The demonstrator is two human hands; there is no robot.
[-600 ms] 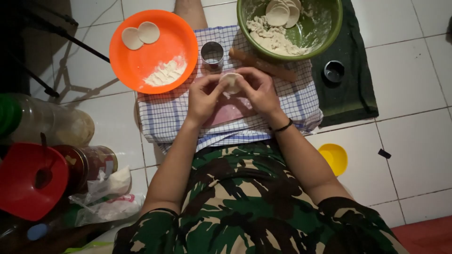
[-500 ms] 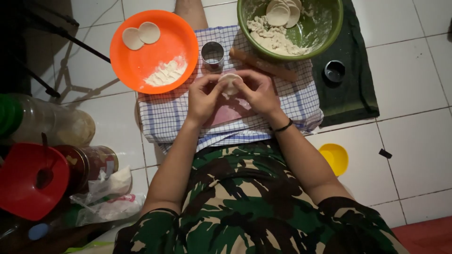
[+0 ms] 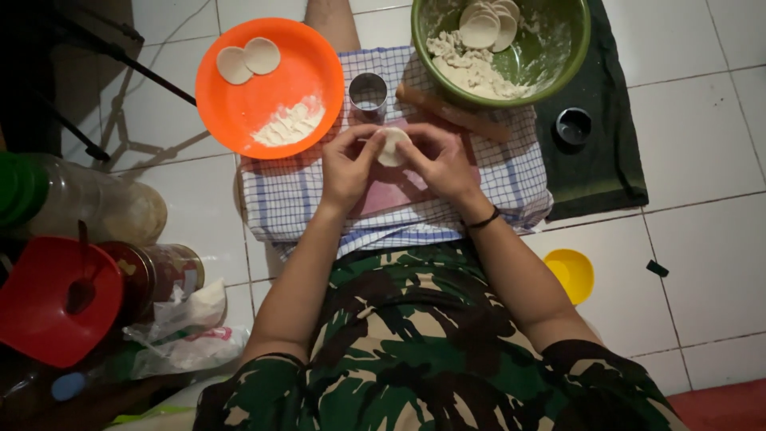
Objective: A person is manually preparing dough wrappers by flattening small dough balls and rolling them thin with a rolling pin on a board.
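in hand: both hands pinch one dough round, held just above the pink board on the checked cloth, mid-scene.
left hand: fingers shut on the round's left edge.
right hand: fingers shut on its right edge.
done so far: two flat rounds lie on the orange plate, far left, beside a heap of white filling or flour; can't tell which.
left to do: stack of cut rounds plus dough scraps sit in the green bowl, far right. Judging by that, early: most pieces untouched.
tools idle: metal ring cutter and wooden rolling pin, just beyond the hands.
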